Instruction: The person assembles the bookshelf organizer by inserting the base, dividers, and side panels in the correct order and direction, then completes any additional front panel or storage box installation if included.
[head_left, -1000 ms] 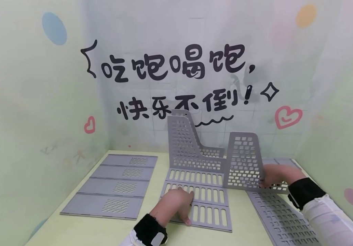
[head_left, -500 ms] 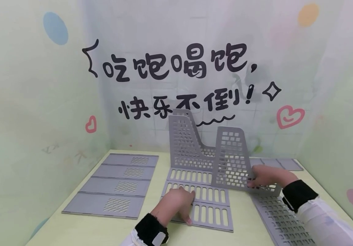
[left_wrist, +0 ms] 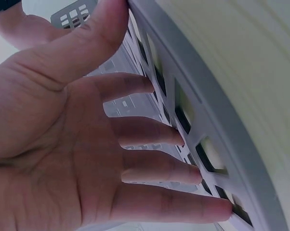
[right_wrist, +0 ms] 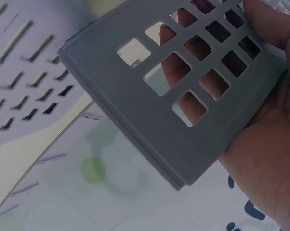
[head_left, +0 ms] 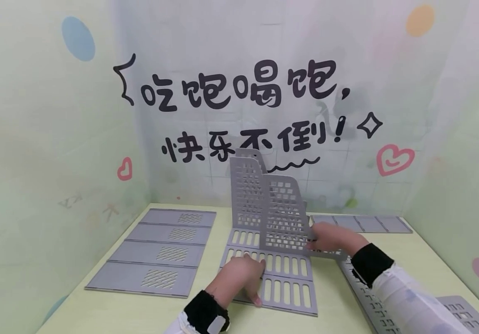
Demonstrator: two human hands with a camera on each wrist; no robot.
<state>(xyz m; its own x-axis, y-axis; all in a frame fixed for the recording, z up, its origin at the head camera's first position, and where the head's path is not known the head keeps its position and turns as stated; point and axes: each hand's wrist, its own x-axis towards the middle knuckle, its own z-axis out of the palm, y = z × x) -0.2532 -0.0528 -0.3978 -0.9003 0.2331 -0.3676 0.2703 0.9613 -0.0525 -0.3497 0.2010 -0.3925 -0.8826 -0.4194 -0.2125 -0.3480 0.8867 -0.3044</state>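
Note:
My left hand (head_left: 241, 277) rests on a grey slotted panel (head_left: 287, 278) lying on the table. In the left wrist view its fingers are spread and fairly straight, the tips touching the panel, with the thumb (left_wrist: 104, 36) at its edge. My right hand (head_left: 331, 237) grips the low end of an upright grey perforated side panel (head_left: 266, 213). Its fingers show through the holes of that side panel (right_wrist: 130, 96) in the right wrist view. Two similar upright panels (head_left: 244, 162) stand behind, at the slotted panel's far end, partly hidden by the held one.
Flat grey panels with hatched vents (head_left: 126, 271) lie at left on the table (head_left: 72, 315). A narrow sectioned panel (head_left: 349, 224) lies at the back right. One perforated panel (head_left: 354, 273) lies under my right forearm, another (head_left: 452, 302) near the right corner. Walls enclose three sides.
My right hand has carried the perforated side panel leftward, over the slotted panel and in front of the standing panels. The left hand has stayed in place.

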